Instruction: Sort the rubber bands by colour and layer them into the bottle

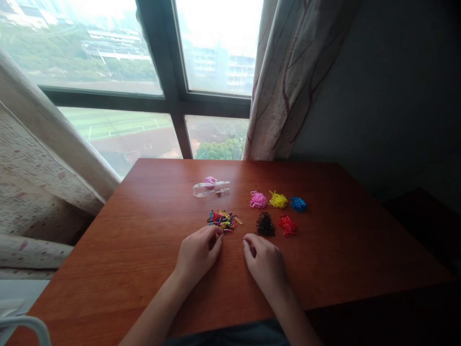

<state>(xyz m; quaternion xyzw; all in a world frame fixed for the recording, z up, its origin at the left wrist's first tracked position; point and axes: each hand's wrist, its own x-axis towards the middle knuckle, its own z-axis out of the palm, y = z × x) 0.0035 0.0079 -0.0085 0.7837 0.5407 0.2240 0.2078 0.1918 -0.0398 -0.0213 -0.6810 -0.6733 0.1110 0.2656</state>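
Note:
A loose heap of mixed-colour elastic bands (225, 220) lies on the brown wooden table. My left hand (199, 252) rests at the near edge of this heap, thumb and forefinger pinched together; what is between them, if anything, is too small to make out. To the right, my right hand (264, 257) is closed with its thumb against the curled forefinger, and any thing inside is hidden. Just beyond it sits a pile of black bands (265, 224), with red bands (287, 225) beside that. Pink bands (258, 199), yellow bands (278, 199) and blue bands (298, 204) form a row farther back.
Behind the mixed heap lies a clear plastic container (205, 189) with a pink item (211, 180) at it. The table (144, 230) reaches to a window (216, 57) flanked by curtains (291, 72). A white curved object (29, 324) is at the lower left.

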